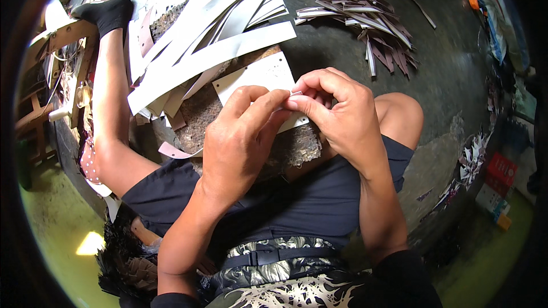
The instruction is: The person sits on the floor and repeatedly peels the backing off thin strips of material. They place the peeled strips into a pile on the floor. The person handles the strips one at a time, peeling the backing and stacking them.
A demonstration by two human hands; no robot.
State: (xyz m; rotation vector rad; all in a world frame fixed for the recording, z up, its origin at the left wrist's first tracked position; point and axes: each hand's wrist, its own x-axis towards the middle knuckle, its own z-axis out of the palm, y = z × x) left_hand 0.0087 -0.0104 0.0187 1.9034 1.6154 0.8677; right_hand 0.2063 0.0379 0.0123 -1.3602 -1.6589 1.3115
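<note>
Head view: left hand and right hand both pinch a tiny, whitish, narrow piece between fingertips, above a white, dark-dotted sheet.

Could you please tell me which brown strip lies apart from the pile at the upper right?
The long, narrow brown strip to the right of the pile: it lies alone on the dark floor, while the others overlap.

Well left of the fingers, we see a wooden frame; far right and below them, a red package; far upper right, blue-and-white sheeting.
</note>
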